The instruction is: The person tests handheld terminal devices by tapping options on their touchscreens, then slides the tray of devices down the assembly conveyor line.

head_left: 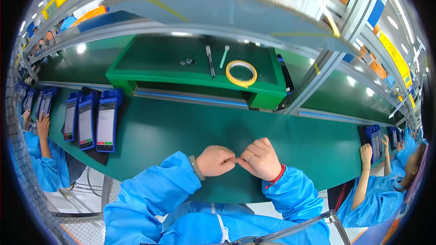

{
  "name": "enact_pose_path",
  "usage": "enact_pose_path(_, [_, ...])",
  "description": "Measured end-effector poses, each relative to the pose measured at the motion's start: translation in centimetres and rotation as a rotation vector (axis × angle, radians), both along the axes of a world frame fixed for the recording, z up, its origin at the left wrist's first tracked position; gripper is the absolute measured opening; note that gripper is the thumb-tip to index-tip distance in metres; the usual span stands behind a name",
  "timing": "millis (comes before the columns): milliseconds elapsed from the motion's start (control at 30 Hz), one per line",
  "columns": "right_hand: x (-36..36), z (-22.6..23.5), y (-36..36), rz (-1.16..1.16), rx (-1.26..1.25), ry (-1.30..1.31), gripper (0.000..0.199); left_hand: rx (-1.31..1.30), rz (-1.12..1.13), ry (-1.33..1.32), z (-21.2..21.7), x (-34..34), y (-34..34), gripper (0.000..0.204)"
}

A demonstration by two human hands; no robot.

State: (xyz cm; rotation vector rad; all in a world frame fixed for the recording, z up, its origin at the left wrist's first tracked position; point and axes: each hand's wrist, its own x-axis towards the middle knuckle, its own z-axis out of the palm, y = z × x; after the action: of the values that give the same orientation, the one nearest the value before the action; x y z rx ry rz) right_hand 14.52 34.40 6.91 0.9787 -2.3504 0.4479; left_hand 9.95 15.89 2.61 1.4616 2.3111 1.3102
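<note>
My left hand (215,160), with a pale bracelet at its wrist, is closed in a pinch above the green bench. Close against it is my right hand (260,159), which wears a ring and a red cord bracelet. Its fingers are curled, and the thumb tip meets the left fingertips. Anything held between them is hidden or too small to make out. Off to the left, blue-cased handheld devices with lit screens lie in a row; the nearest device (106,120) is well apart from both hands.
A green raised stand (181,75) at the back bears a yellow tape roll (241,73), a black pen (210,62), a light-green brush-like tool (224,57) and small dark pieces (187,62). A metal post (318,79) rises at right. Co-workers in blue sit on both sides.
</note>
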Motion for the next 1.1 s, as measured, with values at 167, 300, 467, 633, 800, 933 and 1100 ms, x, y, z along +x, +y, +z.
enact_pose_path(167, [0.2,0.0,-0.1,-0.036,0.008,-0.054,0.018,-0.044,0.057,0.091,-0.3,0.4,0.2,0.017])
enact_pose_path(300, [-1.1,-2.1,1.0,0.071,-0.175,-0.32,0.008,-0.031,0.203,0.171,0.4,0.5,0.8,0.016])
enact_pose_path(467, [-1.8,-4.0,0.7,0.088,-0.477,-0.666,0.018,0.555,0.367,-0.147,3.3,1.9,0.2,0.011])
enact_pose_path(633, [-2.7,-5.8,0.8,0.039,-0.594,-0.818,0.015,1.112,-0.424,-0.33,12.3,10.4,-2.5,0.068])
enact_pose_path(800, [-3.3,-5.5,-3.5,0.066,-0.527,-0.605,0.013,1.251,-0.753,-0.162,14.9,15.2,-3.0,0.067])
enact_pose_path(933, [-3.8,-5.5,-10.7,0.155,-0.597,-0.642,0.012,1.346,-0.599,-0.19,15.1,18.3,-3.8,0.067])
enact_pose_path(1100, [-4.3,-6.9,-20.3,0.32,-0.751,-1.161,0.032,1.552,-0.598,-0.216,18.8,19.3,-3.4,0.069])
